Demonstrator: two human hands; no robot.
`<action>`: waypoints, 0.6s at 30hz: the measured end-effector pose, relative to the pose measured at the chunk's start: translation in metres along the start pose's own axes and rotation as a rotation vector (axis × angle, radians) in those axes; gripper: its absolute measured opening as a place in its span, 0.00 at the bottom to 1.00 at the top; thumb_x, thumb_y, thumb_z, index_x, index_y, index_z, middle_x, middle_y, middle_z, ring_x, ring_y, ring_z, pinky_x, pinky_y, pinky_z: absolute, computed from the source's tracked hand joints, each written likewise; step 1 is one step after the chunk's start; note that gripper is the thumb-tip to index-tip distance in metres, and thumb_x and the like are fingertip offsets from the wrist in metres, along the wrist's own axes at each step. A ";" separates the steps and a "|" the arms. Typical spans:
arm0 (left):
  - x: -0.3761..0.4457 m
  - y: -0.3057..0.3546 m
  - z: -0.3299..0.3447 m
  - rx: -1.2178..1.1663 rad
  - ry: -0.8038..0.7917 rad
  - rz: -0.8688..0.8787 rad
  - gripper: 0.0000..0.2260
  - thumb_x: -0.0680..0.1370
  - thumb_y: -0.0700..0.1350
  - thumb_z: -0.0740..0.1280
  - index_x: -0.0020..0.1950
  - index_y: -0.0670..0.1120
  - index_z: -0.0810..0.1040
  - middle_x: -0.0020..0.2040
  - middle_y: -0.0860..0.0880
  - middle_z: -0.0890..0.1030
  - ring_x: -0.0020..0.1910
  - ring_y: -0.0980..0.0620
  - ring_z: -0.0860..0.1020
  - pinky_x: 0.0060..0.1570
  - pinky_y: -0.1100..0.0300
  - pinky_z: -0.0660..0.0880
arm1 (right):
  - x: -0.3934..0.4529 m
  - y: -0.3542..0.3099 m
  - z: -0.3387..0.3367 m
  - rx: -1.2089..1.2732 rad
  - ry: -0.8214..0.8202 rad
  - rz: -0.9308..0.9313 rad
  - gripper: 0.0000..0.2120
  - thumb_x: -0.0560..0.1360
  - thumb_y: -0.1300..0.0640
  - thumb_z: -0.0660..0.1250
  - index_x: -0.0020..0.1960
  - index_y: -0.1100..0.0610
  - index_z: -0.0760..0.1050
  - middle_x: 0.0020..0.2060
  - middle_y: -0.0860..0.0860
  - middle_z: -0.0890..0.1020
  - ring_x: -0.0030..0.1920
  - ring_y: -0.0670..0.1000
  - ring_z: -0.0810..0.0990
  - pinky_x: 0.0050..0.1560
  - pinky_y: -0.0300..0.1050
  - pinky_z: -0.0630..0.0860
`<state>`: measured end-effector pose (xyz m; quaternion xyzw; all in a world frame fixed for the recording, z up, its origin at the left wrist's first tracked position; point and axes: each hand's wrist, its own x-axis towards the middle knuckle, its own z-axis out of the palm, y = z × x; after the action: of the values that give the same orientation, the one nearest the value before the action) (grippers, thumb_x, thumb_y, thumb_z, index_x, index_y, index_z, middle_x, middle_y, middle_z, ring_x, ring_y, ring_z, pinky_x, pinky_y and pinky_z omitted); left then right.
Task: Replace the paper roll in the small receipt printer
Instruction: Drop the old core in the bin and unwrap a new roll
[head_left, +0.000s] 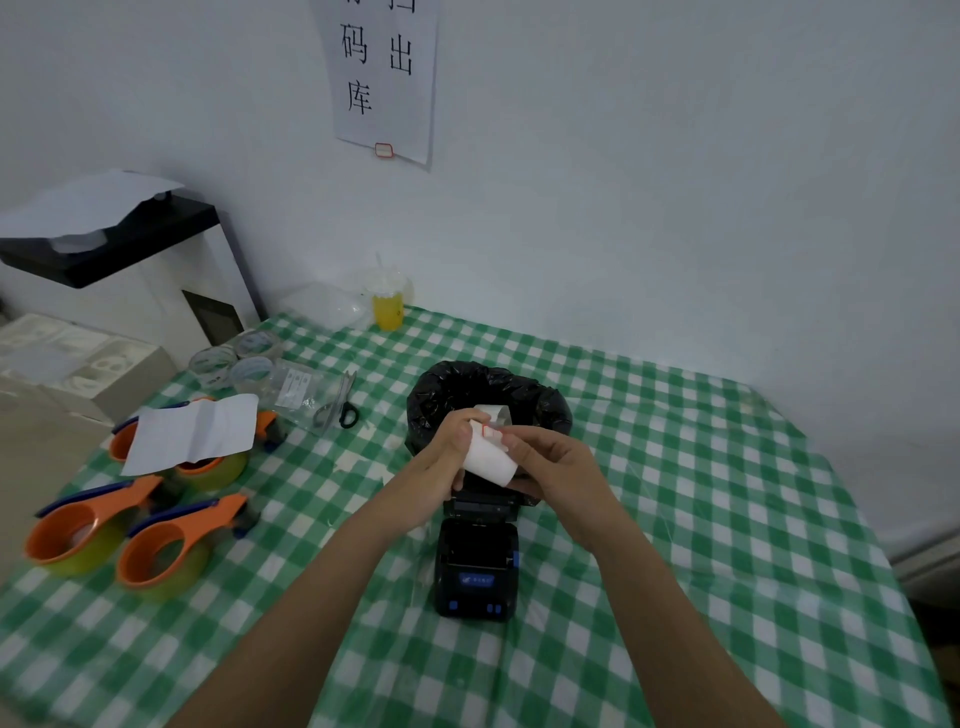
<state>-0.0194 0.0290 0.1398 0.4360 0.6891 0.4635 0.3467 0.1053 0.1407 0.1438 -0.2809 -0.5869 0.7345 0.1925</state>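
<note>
**Both hands hold a paper roll above the open printer**

Your two forearms reach in from the bottom edge, over a table (701, 467) covered in green and white check. Between them sits the receipt printer (477, 566), small and black with blue buttons, its lid tipped open and its paper bay dark.

Just beyond the printer, your left hand (441, 460) and right hand (550, 462) meet around a white paper roll (489, 453). Both hands are closed on it: the left wraps its near side, while the right pinches the loose end near a small red mark. The roll hangs in the air, above the printer's raised lid.

Directly behind the printer stands a bin lined with a black bag (488, 387). Left of the printer lie three orange tape dispensers (161, 540), a sheet of white paper (192, 431) and scissors (340, 405).
</note>
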 end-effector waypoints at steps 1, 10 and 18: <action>0.001 0.001 0.000 -0.002 -0.004 -0.028 0.20 0.73 0.64 0.42 0.59 0.64 0.66 0.42 0.48 0.71 0.35 0.55 0.69 0.36 0.63 0.69 | 0.000 0.001 0.001 -0.021 0.005 -0.021 0.09 0.75 0.60 0.66 0.54 0.61 0.80 0.52 0.57 0.83 0.52 0.53 0.82 0.49 0.44 0.82; 0.012 0.009 -0.005 0.006 -0.042 -0.149 0.22 0.76 0.65 0.43 0.53 0.55 0.70 0.30 0.50 0.70 0.22 0.58 0.66 0.26 0.64 0.66 | -0.004 0.003 0.005 -0.151 0.015 -0.172 0.11 0.74 0.58 0.67 0.55 0.58 0.80 0.51 0.56 0.84 0.52 0.53 0.82 0.54 0.50 0.80; 0.011 0.017 -0.008 -0.002 -0.051 -0.121 0.16 0.81 0.56 0.47 0.53 0.49 0.70 0.27 0.51 0.67 0.21 0.58 0.64 0.26 0.61 0.66 | -0.006 -0.003 0.005 -0.122 0.003 -0.218 0.08 0.74 0.60 0.67 0.50 0.51 0.80 0.46 0.49 0.84 0.47 0.44 0.83 0.49 0.40 0.80</action>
<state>-0.0257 0.0392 0.1576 0.4051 0.7046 0.4312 0.3918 0.1061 0.1338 0.1483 -0.2275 -0.6572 0.6719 0.2547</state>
